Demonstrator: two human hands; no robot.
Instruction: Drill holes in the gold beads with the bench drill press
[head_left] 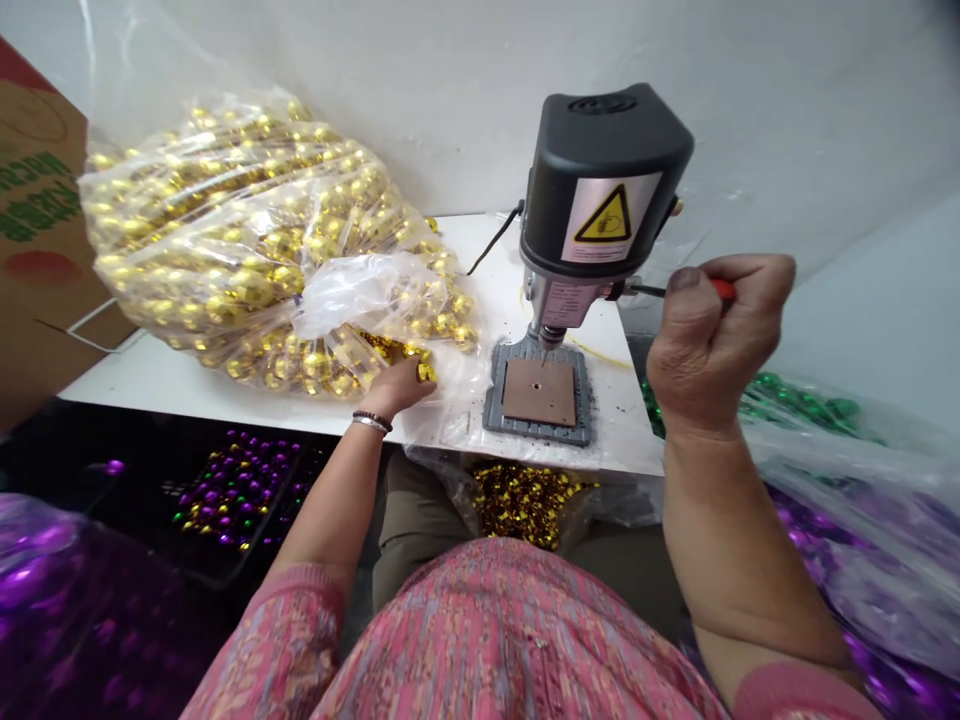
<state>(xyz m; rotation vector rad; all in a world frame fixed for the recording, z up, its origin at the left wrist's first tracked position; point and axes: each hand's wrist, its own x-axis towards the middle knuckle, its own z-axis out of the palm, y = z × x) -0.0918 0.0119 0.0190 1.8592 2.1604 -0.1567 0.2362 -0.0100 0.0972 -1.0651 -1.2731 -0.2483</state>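
Note:
A black drill press stands on the white table, its bit above a brown square plate with a small hole, on a grey base. My right hand is closed around the press's red-tipped lever. At the front of a clear bag of gold beads, my left hand is closed on gold beads; its fingers are partly hidden. More loose gold beads lie in clear plastic at my lap, below the table edge.
A cardboard box stands at the far left. Below the table is a dark bin with mixed beads. Purple beads lie at lower left; green beads and bagged purple beads are at right. A wall rises behind.

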